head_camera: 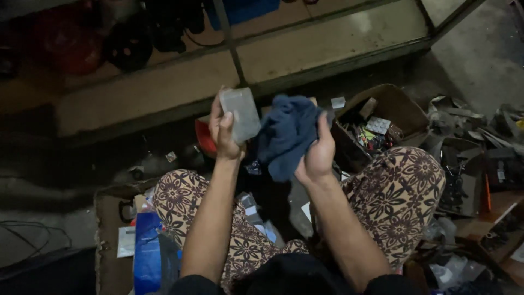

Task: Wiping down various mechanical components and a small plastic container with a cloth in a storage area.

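Right now, at frame centre:
Left hand (225, 130): clamping fingers and thumb around one grey rectangular block (240, 113), holding it upright.
Right hand (316, 154): closing around one bunched dark blue cloth (286, 134), just beside the block's right edge.
Doing it well: probably gripping the block by its edges and pressing the cloth flat against its face.
Counting: one block, one cloth, one open cardboard box (401, 109) of small parts, right of centre.
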